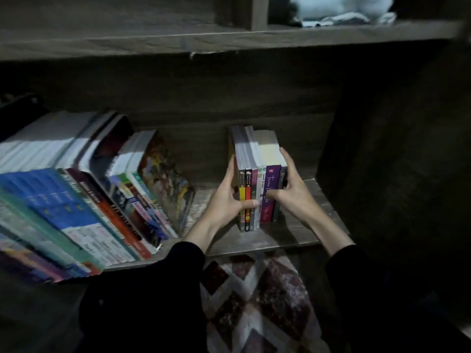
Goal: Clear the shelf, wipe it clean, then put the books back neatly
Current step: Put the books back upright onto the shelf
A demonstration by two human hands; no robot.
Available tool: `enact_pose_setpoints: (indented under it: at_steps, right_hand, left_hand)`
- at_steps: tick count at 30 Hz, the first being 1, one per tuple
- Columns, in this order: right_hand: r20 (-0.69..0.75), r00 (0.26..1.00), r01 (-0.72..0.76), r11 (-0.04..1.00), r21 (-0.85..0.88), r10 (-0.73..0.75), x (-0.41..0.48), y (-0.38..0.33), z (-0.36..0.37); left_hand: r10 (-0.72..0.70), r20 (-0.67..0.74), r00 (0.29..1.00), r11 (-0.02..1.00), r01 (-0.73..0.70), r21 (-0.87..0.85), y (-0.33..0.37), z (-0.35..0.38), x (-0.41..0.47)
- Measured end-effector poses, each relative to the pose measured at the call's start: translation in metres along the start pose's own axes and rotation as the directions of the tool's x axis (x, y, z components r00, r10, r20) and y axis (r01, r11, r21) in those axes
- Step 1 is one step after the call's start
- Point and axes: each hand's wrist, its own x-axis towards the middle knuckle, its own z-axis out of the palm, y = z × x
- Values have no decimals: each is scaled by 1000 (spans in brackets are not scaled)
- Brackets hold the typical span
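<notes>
Seemingly midway, I'm pinching upright books (257, 159) on the shelf (293, 235) between left grip (226, 200) and right grip (290, 189); the leaning row (102, 200) is waiting.

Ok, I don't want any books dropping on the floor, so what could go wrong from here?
The small batch of books is squeezed only between the left hand and right hand; middle ones could slip down if lifted. The tilted row beside it has nothing propping its open side and might slump into the gap. The batch stands near the front edge of the shelf, above the rug, so a nudge may tip it off.
</notes>
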Motion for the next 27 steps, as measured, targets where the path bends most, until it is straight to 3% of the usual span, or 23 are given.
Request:
enact_pose_setpoints:
  at_steps: [8,11,14,17,20,23,27]
  right_hand:
    - [-310,949,-86,995,-55,65,-10,4,-85]
    - [-464,885,-171,957,-234,45,-14,-2,-94]
    - [-551,833,-246,852,-462,-58,-29,-9,-80]
    - [-484,839,-197,692,-695,-247,-37,-17,-57]
    - [-426,888,-239,617,-750,-174,-30,-14,-49]
    - [-444,881,-273,594,-757,-161,-27,-13,-46]
    - [-451,880,-308,541,-782,-151,-26,-17,-42]
  left_hand:
    - [1,127,992,998,-9,61,26,95,39]
    - [-15,143,990,993,-2,117,33,110,46]
    - [-1,91,996,972,-21,236,35,117,45]
    - [4,85,996,968,-25,249,38,118,40]
    - [17,104,994,940,-51,336,38,112,39]
    - [-73,145,987,929,15,370,41,104,39]
    - [-61,158,985,937,2,349,46,93,33]
